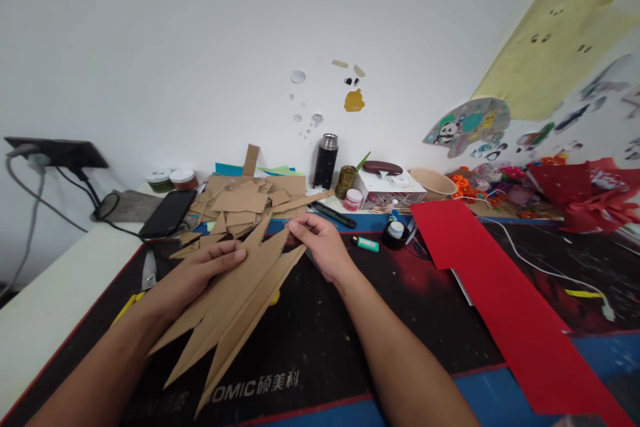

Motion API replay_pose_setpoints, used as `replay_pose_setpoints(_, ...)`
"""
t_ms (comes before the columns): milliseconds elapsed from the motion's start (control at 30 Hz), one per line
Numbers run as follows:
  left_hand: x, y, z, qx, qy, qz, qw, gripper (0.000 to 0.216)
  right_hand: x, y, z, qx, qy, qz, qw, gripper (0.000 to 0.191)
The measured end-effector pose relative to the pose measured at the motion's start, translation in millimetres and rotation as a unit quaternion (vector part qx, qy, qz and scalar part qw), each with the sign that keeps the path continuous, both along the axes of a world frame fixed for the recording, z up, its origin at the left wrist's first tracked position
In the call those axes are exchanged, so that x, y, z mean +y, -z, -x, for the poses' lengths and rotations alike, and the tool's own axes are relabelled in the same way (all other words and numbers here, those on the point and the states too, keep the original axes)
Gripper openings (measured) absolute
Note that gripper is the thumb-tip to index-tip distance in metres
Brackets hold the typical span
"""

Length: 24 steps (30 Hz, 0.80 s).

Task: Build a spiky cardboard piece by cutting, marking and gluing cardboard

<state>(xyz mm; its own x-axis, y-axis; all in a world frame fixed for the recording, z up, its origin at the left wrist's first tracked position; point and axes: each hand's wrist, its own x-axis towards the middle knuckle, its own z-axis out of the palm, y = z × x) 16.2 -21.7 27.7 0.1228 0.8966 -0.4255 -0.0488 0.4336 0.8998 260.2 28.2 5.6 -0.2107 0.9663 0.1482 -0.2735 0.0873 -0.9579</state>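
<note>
A spiky piece of cut brown cardboard (240,290) with long pointed ends is held tilted above the black desk mat. My left hand (205,273) grips its left edge, thumb on the upper face and fingers partly hidden. With thumb and fingertips, my right hand (320,243) pinches a point at its far right end. Beneath the cardboard, yellow-handled scissors (149,273) show in part at the left. Just beyond both hands lies a heap of cardboard scraps (245,200).
A long red sheet (500,300) covers the mat's right side. Behind the hands stand a black thermos (327,161), a pink jar (353,199) and a white box (390,187). A utility knife (336,215), a green glue stick (366,244) and a phone (169,212) lie nearby.
</note>
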Motion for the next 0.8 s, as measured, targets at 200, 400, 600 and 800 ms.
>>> replay_pose_setpoints(200,-5,-10.9,-3,0.009,-0.003,0.015,1.000,0.042,3,1.9,-2,-0.005,0.004,0.010,1.000,0.044)
replay_pose_setpoints(400,-4,-14.6,-3,-0.003,-0.045,0.027,0.999,0.062,11,4.3,-10,0.045,0.056,0.035,0.997,0.043)
replay_pose_setpoints(600,-2,-18.6,-6,-0.027,-0.101,0.067,0.992,0.081,7,0.5,-9,0.060,0.003,0.041,0.997,0.045)
replay_pose_setpoints(800,-1,-14.3,-6,-0.054,-0.054,0.056,0.996,0.065,2,3.5,-1,0.068,-0.028,0.050,0.996,0.045)
